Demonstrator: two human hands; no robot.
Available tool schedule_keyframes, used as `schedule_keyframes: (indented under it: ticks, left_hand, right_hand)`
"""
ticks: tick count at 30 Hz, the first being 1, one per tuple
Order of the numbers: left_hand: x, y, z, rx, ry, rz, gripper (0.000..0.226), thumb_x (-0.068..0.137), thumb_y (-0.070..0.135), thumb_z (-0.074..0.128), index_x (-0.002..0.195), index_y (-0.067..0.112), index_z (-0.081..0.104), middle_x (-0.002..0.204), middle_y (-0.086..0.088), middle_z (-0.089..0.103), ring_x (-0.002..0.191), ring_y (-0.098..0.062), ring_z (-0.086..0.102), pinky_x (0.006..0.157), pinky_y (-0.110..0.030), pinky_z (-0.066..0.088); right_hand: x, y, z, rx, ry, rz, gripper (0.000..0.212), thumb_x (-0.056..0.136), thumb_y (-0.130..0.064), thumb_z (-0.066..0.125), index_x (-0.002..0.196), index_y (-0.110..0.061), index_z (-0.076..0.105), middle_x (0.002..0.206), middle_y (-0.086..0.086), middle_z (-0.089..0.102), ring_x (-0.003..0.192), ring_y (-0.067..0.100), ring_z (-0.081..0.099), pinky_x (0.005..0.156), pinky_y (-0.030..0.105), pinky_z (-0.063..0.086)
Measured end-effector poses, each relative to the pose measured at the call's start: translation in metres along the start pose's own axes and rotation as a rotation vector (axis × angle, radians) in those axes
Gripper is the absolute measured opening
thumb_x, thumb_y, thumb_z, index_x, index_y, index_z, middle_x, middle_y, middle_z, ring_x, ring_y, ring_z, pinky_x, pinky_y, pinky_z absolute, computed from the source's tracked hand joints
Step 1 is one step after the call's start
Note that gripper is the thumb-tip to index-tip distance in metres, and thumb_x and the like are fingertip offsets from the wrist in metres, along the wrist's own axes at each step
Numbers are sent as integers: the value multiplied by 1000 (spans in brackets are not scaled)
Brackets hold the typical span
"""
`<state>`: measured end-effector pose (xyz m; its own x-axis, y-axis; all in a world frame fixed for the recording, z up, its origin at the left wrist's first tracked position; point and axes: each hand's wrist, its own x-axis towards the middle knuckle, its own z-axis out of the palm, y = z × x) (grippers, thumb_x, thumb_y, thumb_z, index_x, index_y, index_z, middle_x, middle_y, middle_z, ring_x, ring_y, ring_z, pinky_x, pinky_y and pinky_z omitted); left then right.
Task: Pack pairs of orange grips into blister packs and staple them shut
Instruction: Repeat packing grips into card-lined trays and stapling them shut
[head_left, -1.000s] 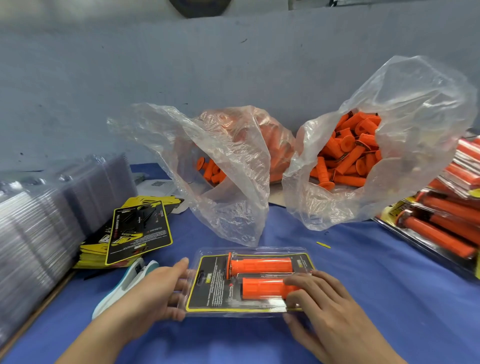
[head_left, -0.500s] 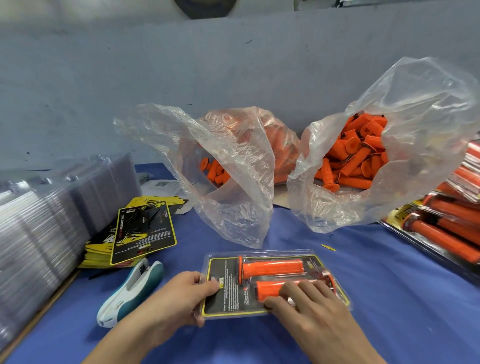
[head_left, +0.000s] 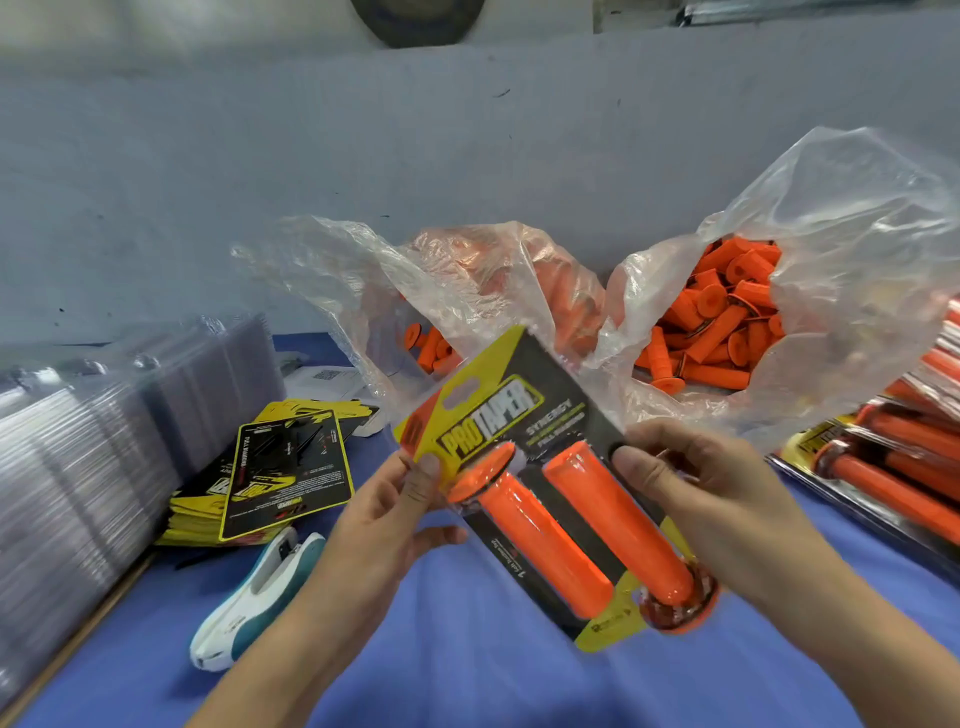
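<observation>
A blister pack with a black-and-yellow card and two orange grips is lifted above the blue table, tilted with its front side toward me. My left hand pinches its left edge, thumb on the front. My right hand grips its right edge, thumb on the front near the upper end of the right grip. A white and teal stapler lies on the table, left of my left forearm.
Two clear plastic bags of loose orange grips stand behind. Printed cards are piled at the left, beside stacks of empty clear blisters. Finished packs lie at the right. A grey wall closes the back.
The pack lay back side up on the table under both hands. It has been lifted, turned over and rotated, so its printed front now faces me.
</observation>
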<state>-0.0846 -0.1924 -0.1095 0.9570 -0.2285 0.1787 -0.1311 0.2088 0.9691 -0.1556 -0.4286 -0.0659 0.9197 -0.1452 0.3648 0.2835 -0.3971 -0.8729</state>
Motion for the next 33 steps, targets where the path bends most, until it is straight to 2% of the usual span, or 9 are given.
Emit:
schedule_keyframes:
  ticks: [4, 7, 9, 13, 16, 20, 25, 29, 33]
  left_hand:
    - [4, 10, 7, -109, -85, 2, 30, 80, 44, 66, 98, 23, 76, 104, -10, 74, 87, -20, 72, 68, -35, 59]
    - [5, 4, 10, -124, -96, -132, 26, 76, 38, 71, 95, 20, 76, 98, -18, 72, 75, -24, 68, 60, -37, 57]
    - [6, -2, 7, -81, -104, -233, 34, 76, 33, 72, 103, 13, 70, 103, -24, 70, 81, -29, 65, 66, -39, 57]
    - [5, -12, -1, -65, -121, -392, 41, 68, 34, 75, 100, 8, 70, 93, -23, 62, 72, -22, 61, 59, -31, 55]
    - [5, -17, -6, -8, -178, -431, 35, 73, 41, 72, 94, 13, 78, 90, -13, 70, 70, -16, 64, 60, -28, 54]
    - [2, -27, -3, 10, -183, -466, 27, 84, 35, 67, 96, 12, 77, 91, -11, 72, 70, -14, 64, 59, -26, 54]
    - [1, -36, 1, 1, -83, -539, 17, 93, 26, 64, 93, 10, 71, 85, -9, 72, 67, -13, 67, 58, -23, 54]
    - [1, -37, 2, -38, -77, -565, 21, 94, 25, 63, 90, 7, 73, 83, -10, 72, 66, -14, 68, 57, -23, 54]
    - [0, -41, 4, -91, -26, -640, 15, 94, 16, 63, 91, 3, 69, 77, -14, 69, 61, -17, 67, 52, -24, 53]
  right_hand:
    - [13, 5, -3, 348, -131, 280, 20, 95, -21, 59, 88, -14, 76, 89, 14, 74, 77, 19, 67, 72, 30, 54]
    - [19, 29, 8, 334, -76, 427, 25, 99, -19, 53, 100, 0, 69, 90, 17, 70, 81, 28, 65, 79, 35, 49]
    - [19, 43, 12, 184, -119, 454, 33, 101, -34, 49, 104, -10, 71, 96, 4, 76, 89, 20, 71, 85, 32, 51]
    - [18, 55, 11, -127, -262, 350, 56, 84, -75, 30, 91, -41, 74, 86, -27, 72, 80, -13, 66, 70, 6, 44]
    - [23, 66, 8, -253, -323, 288, 42, 80, -78, 26, 82, -65, 66, 84, -41, 65, 82, -23, 58, 66, -5, 36]
    - [32, 83, 4, -470, -300, 254, 57, 81, -78, 29, 87, -36, 67, 89, -25, 68, 88, -5, 62, 78, 15, 45]
    - [24, 63, 24, -699, -109, -44, 32, 93, -62, 42, 112, -38, 52, 116, -15, 51, 109, 11, 54, 91, 35, 45]
    - [-24, 40, 70, -828, -101, -480, 29, 80, -64, 54, 93, -38, 59, 101, -15, 58, 87, 13, 58, 74, 32, 49]
    - [-49, 58, 86, -1068, 70, -682, 8, 69, -19, 69, 71, -27, 66, 75, -1, 62, 59, 23, 57, 53, 34, 47]
